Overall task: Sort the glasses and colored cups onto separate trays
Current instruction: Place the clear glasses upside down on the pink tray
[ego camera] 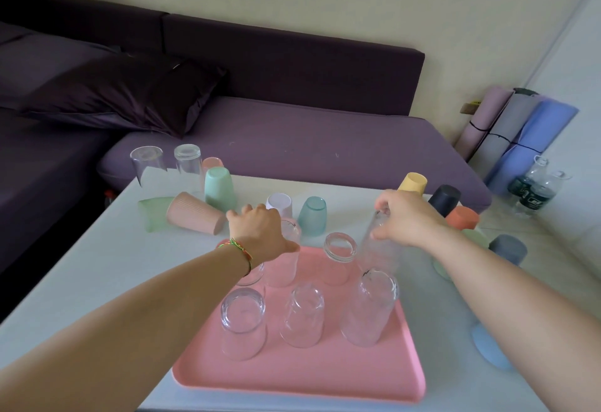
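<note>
On the white table [97, 265], a pink tray [292, 376] carries upturned clear glasses [242, 320]. At the tray's eleven o'clock, the left hand [260, 232] curls fingers and thumb round the top of a short glass [284, 268] standing there. At one o'clock, the right hand [406, 219] grips a tall glass [379, 249] near its upper end, tilted; I cannot tell whether its foot touches the tray. Beyond, from ten to two o'clock, stand a mint cup [219, 188] and a yellow cup [412, 182].

Bare desk [97, 268] left of pink tray [292, 376], upturned glasses [242, 320] crowding tray, colored cups [219, 188] lining far edge
</note>
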